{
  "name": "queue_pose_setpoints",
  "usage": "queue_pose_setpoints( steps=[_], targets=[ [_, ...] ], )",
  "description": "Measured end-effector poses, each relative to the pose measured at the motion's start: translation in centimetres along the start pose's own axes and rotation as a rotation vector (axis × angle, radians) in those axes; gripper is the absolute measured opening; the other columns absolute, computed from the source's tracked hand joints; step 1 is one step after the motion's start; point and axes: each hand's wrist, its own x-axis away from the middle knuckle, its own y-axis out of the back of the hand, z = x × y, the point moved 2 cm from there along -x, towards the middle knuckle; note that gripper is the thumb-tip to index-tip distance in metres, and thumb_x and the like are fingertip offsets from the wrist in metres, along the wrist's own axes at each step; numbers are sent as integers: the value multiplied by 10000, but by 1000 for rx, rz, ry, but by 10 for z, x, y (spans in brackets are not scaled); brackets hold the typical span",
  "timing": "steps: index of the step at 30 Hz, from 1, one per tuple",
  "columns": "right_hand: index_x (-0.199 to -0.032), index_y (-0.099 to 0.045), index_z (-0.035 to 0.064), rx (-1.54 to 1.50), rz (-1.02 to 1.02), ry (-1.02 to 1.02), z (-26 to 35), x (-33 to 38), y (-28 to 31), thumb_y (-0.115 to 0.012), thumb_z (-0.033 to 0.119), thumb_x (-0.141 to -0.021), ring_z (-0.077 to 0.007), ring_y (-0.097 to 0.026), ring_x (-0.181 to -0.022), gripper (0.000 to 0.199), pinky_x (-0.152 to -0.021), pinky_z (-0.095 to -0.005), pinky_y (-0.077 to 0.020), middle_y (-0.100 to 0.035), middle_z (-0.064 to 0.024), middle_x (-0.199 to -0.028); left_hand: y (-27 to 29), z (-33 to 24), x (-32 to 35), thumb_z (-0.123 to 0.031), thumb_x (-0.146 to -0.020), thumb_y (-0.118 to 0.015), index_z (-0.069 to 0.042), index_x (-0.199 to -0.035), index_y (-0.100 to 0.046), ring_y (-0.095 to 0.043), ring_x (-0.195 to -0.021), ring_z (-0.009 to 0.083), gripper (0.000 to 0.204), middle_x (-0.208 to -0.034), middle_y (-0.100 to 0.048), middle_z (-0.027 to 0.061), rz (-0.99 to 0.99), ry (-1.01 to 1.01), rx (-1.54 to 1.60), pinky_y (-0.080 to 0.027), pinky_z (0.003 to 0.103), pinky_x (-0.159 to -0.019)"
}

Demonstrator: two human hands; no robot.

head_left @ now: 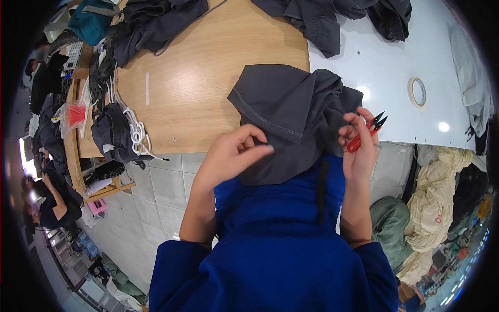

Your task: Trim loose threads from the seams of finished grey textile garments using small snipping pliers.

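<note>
A dark grey garment (283, 119) with a stitched seam lies bunched over the table's front edge and hangs down onto my lap. Above its left part is my left hand (236, 155), with the thumb and bent fingers a little apart and nothing seen between them. On the garment's right side, my right hand (359, 143) holds red-handled thread snips (358, 139) against the palm. Their black blades point up and to the right, spread apart. The fingers of that hand curl loosely around the handles.
More dark garments (161, 23) lie along the table's far side. A tape roll (417, 92) rests on the white tabletop (387, 122). White cords (136, 130) lie by a dark cloth piece at the left. Cream fabric (436, 192) is heaped at the right; a person (52, 200) sits far left.
</note>
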Motion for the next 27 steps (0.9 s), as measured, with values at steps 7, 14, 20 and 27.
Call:
queue_pose_setpoints(
  steps=[7, 14, 20, 27],
  targets=[
    [-1156, -471, 43, 123, 162, 71, -9, 20, -13, -446, 80, -932, -31, -421, -542, 229, -475, -167, -309, -562, -59, -811, -14, -10, 5, -127, -708, -730, -58, -804, -623, -514, -602, 156, 159, -736, -539, 31, -122, -367, -519, -403, 263, -537],
    [-1159, -475, 32, 778, 720, 92, 6, 41, -34, -633, 107, -818, -102, -525, -586, 383, -556, -217, -411, -546, -41, -684, -7, 0, 13, -47, -752, -687, -10, -777, -602, -453, -606, 88, 97, -772, -533, 25, -168, -236, -279, -365, 210, -545],
    [-866, -630, 83, 1173, 610, 524, -2, 48, -46, -734, 172, -704, -183, -601, -587, 211, -523, -266, -460, -618, -33, -713, -10, 0, 14, -37, -767, -667, -8, -775, -591, -430, -622, 70, 81, -775, -523, 17, -174, -202, -101, -352, 196, -560],
    [-859, -636, 88, 1211, 543, 599, -8, 46, -45, -743, 173, -689, -176, -598, -584, 219, -516, -260, -452, -616, -24, -703, -22, -7, 15, -119, -724, -712, -48, -780, -626, -530, -674, 184, 125, -791, -572, 47, -283, -404, -504, -418, 282, -585]
  ],
)
